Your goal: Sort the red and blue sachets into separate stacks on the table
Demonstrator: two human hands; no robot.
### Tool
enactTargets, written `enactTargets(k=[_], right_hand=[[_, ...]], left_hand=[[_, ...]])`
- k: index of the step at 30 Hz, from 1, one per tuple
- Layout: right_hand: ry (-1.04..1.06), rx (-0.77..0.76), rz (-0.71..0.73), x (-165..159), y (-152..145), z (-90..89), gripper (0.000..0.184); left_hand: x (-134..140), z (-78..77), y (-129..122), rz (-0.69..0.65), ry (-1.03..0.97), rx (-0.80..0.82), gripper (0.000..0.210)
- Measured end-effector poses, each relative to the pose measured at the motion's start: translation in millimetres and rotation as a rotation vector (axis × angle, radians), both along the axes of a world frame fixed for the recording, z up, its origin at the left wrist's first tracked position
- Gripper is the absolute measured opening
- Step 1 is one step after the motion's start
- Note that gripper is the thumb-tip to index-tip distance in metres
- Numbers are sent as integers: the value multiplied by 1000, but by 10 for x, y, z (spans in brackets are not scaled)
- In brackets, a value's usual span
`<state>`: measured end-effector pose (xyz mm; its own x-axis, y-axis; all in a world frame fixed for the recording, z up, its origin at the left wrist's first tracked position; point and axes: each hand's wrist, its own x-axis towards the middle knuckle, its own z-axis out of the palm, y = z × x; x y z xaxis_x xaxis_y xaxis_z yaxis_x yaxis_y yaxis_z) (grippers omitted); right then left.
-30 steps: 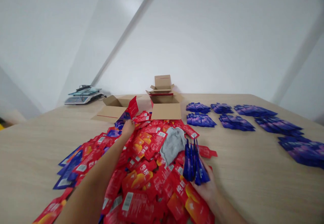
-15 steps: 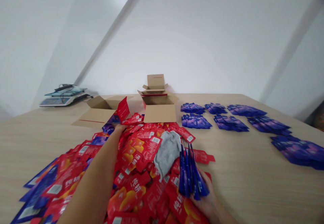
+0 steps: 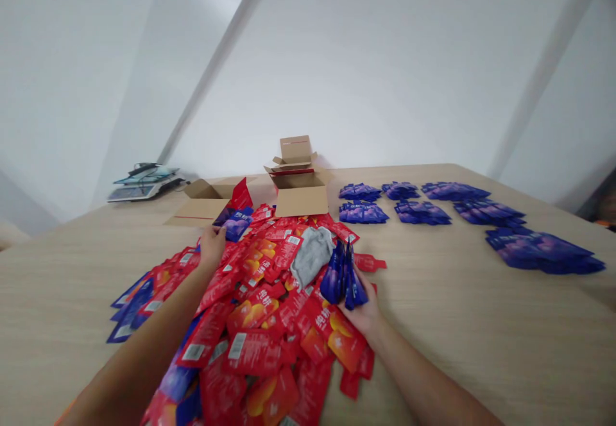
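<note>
"Where's our blue pouch?"

"Pinched in our left hand, fingers closed, over the red packets' far side; our right hand grips the blue bundle."

"Our step?"

"Gathering, we'd judge; next calls for aligning pouch with bundle."

Glossy plastic film is seen on red pouches at 6 o'clock and blue pouches at 3 o'clock; matt cardboard on the central carton, smooth wood grain on the tabletop.
</note>
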<state>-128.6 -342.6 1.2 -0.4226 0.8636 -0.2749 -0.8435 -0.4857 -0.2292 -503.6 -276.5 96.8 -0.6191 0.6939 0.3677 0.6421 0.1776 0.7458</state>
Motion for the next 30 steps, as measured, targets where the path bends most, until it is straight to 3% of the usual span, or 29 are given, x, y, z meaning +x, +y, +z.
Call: enactTargets(k=[2, 7, 9, 12, 16, 20, 25, 30], right_hand=[[-10, -24, -39, -1, -26, 51, 10], [-12, 17, -99, 42, -72, 197, 14], [-30, 42, -109, 113, -59, 253, 13], [-107, 89, -106, 283, -4, 294, 13], [-178, 162, -101, 516, 65, 277, 16], [-232, 214, -144, 648, 77, 233, 22], [-334, 263, -246, 705, 91, 170, 28], [-274, 185, -210, 757, 147, 71, 21]], left_hand=[[405, -98, -184, -160, -48, 69, 18], [1788, -483, -550, -557, -211, 118, 19], [2219, -574, -611, -677, -381, 128, 14], [2611, -591, -610, -826, -744, 77, 17], [2873, -537, -557, -1004, -1167, -137, 23], [3022, -601, -540, -1050, -1378, -240, 36], [3059, -764, -515, -1038, -1474, -343, 36], [3053, -796, -493, -928, -1473, -262, 36]])
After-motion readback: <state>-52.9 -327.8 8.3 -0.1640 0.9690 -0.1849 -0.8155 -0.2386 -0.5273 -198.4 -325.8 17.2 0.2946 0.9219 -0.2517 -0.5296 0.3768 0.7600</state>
